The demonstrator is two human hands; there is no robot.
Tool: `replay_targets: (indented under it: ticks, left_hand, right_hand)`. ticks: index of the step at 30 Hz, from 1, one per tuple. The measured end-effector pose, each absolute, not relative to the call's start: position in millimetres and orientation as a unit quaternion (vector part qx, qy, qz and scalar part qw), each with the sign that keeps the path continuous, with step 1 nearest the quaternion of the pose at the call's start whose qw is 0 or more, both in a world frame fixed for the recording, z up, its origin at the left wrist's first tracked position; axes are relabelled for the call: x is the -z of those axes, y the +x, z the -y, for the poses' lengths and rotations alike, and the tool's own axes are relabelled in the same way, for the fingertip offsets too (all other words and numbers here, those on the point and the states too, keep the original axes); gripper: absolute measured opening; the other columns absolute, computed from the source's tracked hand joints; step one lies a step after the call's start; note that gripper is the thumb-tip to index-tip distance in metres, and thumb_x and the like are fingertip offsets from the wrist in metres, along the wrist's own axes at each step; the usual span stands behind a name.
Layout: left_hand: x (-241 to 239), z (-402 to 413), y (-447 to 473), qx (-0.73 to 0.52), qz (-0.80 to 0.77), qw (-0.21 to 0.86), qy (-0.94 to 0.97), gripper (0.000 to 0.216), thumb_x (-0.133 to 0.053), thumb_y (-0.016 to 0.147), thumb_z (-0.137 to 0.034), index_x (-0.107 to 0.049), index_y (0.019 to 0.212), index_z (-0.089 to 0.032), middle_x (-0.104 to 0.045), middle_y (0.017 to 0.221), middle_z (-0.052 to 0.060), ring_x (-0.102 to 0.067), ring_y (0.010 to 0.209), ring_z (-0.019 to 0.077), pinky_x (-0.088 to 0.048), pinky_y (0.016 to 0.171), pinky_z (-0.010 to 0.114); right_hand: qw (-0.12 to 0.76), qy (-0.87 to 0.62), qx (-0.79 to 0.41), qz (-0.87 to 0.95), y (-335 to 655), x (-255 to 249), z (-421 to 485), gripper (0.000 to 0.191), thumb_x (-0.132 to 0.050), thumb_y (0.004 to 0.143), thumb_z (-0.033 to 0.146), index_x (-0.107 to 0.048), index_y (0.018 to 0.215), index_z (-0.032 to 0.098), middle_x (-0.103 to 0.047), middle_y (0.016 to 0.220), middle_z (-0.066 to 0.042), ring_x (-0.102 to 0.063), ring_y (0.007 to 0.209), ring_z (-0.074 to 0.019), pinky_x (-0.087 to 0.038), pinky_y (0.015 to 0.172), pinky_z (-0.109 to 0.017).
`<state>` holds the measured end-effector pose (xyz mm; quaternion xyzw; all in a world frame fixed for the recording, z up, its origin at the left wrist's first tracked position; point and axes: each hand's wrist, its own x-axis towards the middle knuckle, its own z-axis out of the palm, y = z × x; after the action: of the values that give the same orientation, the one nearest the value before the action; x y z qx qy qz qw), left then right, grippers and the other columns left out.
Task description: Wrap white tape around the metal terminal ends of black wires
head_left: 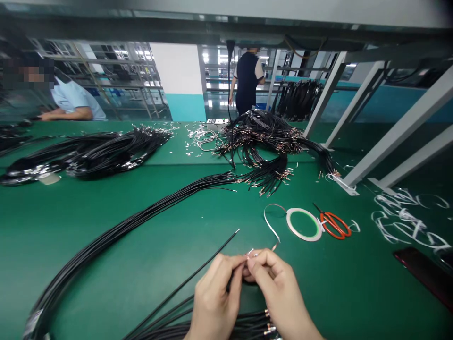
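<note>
My left hand (217, 293) and my right hand (278, 283) meet fingertip to fingertip just above the green table. The left is closed on a black cable, mostly hidden by the fingers. Between the right thumb and index finger is a small pale piece of tape at the cable's end, partly covered. More black cables (177, 285) run beneath the hands, with metal-tipped ends (271, 326) by the right wrist. Beyond the right hand, a strip of copper-and-white tape (272, 226) trails from a tape roll (290, 227). Orange-handled scissors (336, 226) lie beside the roll.
A long cable bundle (116, 229) curves across the left. Cable heaps (262, 130) and coils (116, 151) lie farther back. White scraps (410, 217) and a dark red phone-like object (421, 269) are at right, near metal supports (399, 127). Two people are beyond.
</note>
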<state>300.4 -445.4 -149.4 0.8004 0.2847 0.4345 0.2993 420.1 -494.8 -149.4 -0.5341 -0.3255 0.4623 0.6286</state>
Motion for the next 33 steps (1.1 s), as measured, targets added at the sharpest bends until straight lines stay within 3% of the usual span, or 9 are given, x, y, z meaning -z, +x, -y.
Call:
replay_targets:
  ticks: [11, 19, 24, 33]
  left_hand:
    - [150, 446, 298, -0.423, -0.303, 0.322, 0.791, 0.029, -0.052, 0.084, -0.005, -0.063, 0.108, -0.018, -0.062, 0.083, 0.005, -0.060, 0.074, 0.0145, -0.050, 0.066, 0.023]
    - [147, 445, 305, -0.372, -0.406, 0.597, 0.583, 0.015, -0.060, 0.081, -0.025, -0.067, 0.093, -0.018, -0.057, 0.084, 0.002, -0.063, 0.069, 0.0151, -0.054, 0.065, 0.026]
    - [140, 438, 306, -0.337, -0.414, 0.680, 0.503, 0.021, -0.068, 0.074, -0.030, -0.066, 0.087, -0.013, -0.060, 0.067, 0.000, -0.057, 0.059, 0.0113, -0.049, 0.060, 0.021]
    - [137, 434, 306, -0.317, -0.435, 0.676, 0.504, 0.027, -0.068, 0.075, -0.038, -0.065, 0.077, -0.012, -0.055, 0.056, -0.004, -0.043, 0.048, 0.0053, -0.034, 0.050, 0.015]
  right_hand:
    - [0.621, -0.543, -0.456, 0.333, 420, 142, 495, 0.019, -0.060, 0.084, 0.027, -0.060, 0.069, 0.016, -0.062, 0.080, -0.003, -0.060, 0.075, -0.0161, -0.049, 0.073, -0.027]
    - [0.604, -0.545, -0.451, 0.367, 422, 148, 493, 0.019, -0.057, 0.086, 0.030, -0.059, 0.074, 0.016, -0.064, 0.076, -0.003, -0.061, 0.069, -0.0156, -0.049, 0.067, -0.026]
    - [0.581, -0.564, -0.430, 0.399, 421, 149, 493, 0.021, -0.054, 0.088, 0.030, -0.059, 0.074, 0.016, -0.063, 0.071, -0.003, -0.061, 0.069, -0.0171, -0.048, 0.065, -0.027]
    - [0.542, -0.605, -0.378, 0.444, 422, 149, 495, 0.021, -0.054, 0.088, 0.029, -0.061, 0.073, 0.017, -0.062, 0.072, -0.002, -0.059, 0.069, -0.0164, -0.044, 0.064, -0.025]
